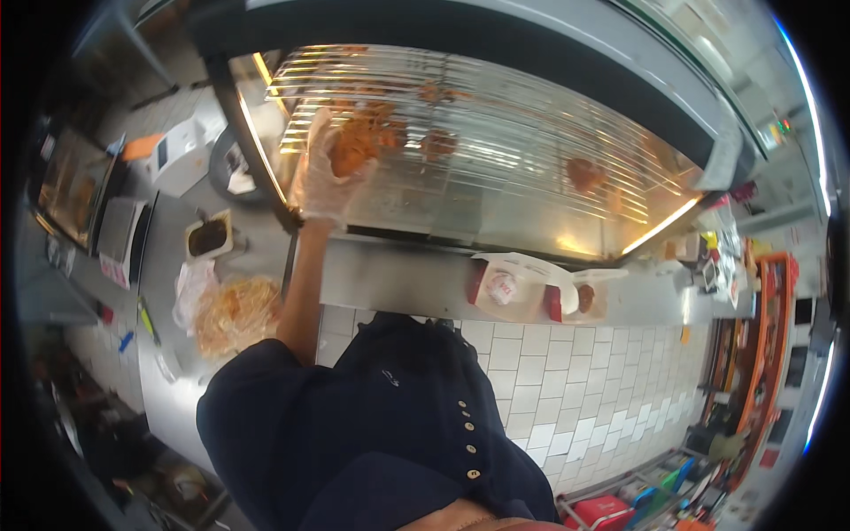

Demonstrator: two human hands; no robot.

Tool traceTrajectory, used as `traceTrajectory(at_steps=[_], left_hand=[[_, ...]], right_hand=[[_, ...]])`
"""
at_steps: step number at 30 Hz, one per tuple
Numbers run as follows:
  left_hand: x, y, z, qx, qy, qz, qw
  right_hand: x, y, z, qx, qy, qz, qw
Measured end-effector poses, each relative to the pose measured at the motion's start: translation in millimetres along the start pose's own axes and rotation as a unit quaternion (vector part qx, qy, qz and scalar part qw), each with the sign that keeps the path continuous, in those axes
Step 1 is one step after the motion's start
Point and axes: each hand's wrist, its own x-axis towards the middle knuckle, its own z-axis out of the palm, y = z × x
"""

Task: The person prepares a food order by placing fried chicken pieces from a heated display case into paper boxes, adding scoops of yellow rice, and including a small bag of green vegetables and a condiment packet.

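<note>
My left hand (332, 169), in a clear plastic glove, reaches into a lit food warmer. Its fingers are closed round a piece of fried chicken (352, 151). Other fried pieces (382, 123) lie close beside it at the left end of the wire racks (505, 126), with a few more (586, 174) farther right. My right hand is out of view. On the steel ledge before the warmer stand two open cardboard food boxes. The left box (528, 302) holds a round wrapped item (503, 288); the right box (601, 302) holds a small brown item (586, 299).
The warmer's dark left frame post (249, 133) stands close to my forearm. On the left counter are a container of dark contents (210, 237), a clear plastic bag of food (236, 312), a green-handled tool (147, 318) and a white machine (179, 156). Orange shelving (770, 345) stands far right.
</note>
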Motion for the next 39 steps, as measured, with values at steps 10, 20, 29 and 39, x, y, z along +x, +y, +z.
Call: traceTrajectory(at_steps=[10,20,29,39], left_hand=[[-73,98,34,-0.776,-0.04,-0.376,0.505],[-214,81,251,0.059,-0.533,-0.173,0.826],[-268,30,339,0.147,-0.596,-0.12,0.78],[-203,46,104,-0.17,0.107,-0.444,0.873]], right_hand=[[-6,56,6,-0.142,-0.039,-0.019,0.989],[-9,66,22,0.21,0.079,-0.032,0.974],[-49,74,18,0.28,0.118,0.106,0.947],[-111,-242,-126,0.233,0.046,-0.125,0.963]])
